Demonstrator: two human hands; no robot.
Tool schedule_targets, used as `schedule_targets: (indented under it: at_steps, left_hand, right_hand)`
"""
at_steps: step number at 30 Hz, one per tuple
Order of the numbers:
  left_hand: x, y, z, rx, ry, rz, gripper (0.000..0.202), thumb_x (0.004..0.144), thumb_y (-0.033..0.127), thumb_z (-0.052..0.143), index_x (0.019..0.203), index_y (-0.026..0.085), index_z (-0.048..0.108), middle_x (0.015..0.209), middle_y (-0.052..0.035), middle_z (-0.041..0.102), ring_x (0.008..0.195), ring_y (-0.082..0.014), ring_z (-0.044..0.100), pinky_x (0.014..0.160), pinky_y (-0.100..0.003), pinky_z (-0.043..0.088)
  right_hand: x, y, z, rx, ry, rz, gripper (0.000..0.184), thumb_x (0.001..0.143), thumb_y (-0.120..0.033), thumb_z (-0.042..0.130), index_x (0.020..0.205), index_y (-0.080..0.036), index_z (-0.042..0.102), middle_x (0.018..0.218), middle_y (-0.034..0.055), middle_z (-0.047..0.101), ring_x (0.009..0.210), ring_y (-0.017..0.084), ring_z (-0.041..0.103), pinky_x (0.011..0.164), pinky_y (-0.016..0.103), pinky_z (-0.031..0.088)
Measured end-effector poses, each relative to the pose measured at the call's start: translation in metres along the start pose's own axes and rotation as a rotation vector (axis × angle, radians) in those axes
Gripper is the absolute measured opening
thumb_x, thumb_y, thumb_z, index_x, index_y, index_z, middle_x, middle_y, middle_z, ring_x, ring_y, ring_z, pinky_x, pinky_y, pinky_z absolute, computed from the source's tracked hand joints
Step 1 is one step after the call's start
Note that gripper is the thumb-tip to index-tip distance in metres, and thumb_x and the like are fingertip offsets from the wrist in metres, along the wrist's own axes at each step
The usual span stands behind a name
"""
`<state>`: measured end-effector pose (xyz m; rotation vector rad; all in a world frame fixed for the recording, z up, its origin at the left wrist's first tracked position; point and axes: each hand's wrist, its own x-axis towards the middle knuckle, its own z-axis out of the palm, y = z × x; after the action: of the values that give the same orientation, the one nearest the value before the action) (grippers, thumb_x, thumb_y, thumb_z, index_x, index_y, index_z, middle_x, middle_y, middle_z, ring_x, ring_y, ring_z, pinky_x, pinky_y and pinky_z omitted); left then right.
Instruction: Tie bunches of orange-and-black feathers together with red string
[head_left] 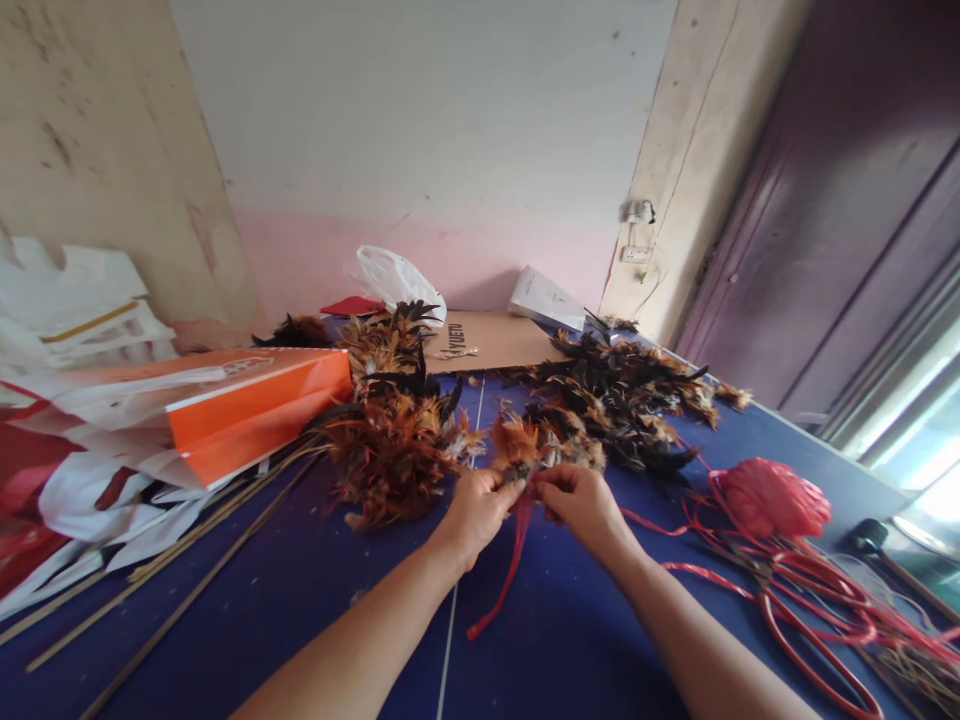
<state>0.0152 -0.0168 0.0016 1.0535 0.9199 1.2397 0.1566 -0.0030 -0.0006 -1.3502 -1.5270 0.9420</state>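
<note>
The left hand (475, 515) is closing its thumb and fingers on the base of a small feather bunch (515, 440), whose brown tips are pointing away from the fingertips, toward the wall (427, 130). Just beside it, the right hand (586, 505) is pinching a red strip (513, 580) at that same base, and the fingertips of both hands are almost meeting there. The strip's loose end is hanging down below the fingers, on the near side, over the blue table (562, 630). Left of the left fingers, a large reddish-brown feather pile (394, 455) is lying near; beyond the right fingers and to their right, a darker feather heap (637, 390) is spreading. Farther right of the right fingers, a crumpled red plastic bundle (776, 497) is sitting beside tangled red loops (817, 580). Well to the left of the left fingers, an orange-and-white bag (259, 415) is lying above several thin sticks (214, 575). Straight beyond both hands' fingers, a cardboard sheet (499, 340) is lying flat, with a white plastic bag (394, 280) standing behind its left end.
</note>
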Motion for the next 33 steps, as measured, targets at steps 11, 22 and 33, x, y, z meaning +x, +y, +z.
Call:
schedule_targets:
  at_steps: [11,22,33]
  left_hand:
    - [0.011,0.023,-0.026,-0.079,0.016,-0.082,0.011,0.06,0.019,0.068,0.065,0.01,0.066,0.068,-0.0063,0.064,0.058,-0.0097,0.056,0.057,-0.02,0.044]
    - [0.013,0.041,-0.048,0.865,0.031,-0.022,0.015,0.063,0.024,0.061,0.054,0.012,0.061,0.048,-0.0017,0.057,0.052,-0.0149,0.055,0.052,-0.023,0.038]
    - [-0.02,0.052,-0.013,-0.066,-0.253,-0.063,0.018,0.071,0.018,0.062,0.088,0.013,0.065,0.081,-0.007,0.066,0.067,-0.0116,0.06,0.061,-0.021,0.044]
  right_hand:
    - [0.02,-0.004,-0.046,0.859,0.197,0.205,0.002,0.065,-0.012,0.057,0.065,-0.013,0.056,0.072,0.0063,0.064,0.043,0.005,0.049,0.034,0.014,0.04]
    - [0.03,0.0,-0.13,1.112,0.898,-0.199,0.013,0.069,-0.01,0.054,0.069,-0.018,0.044,0.056,-0.0067,0.054,0.053,0.006,0.058,0.05,0.015,0.05]
    - [-0.006,-0.035,-0.029,0.831,-0.355,0.009,0.016,0.067,-0.025,0.065,0.071,-0.013,0.054,0.066,0.0016,0.063,0.046,0.006,0.054,0.041,0.014,0.042]
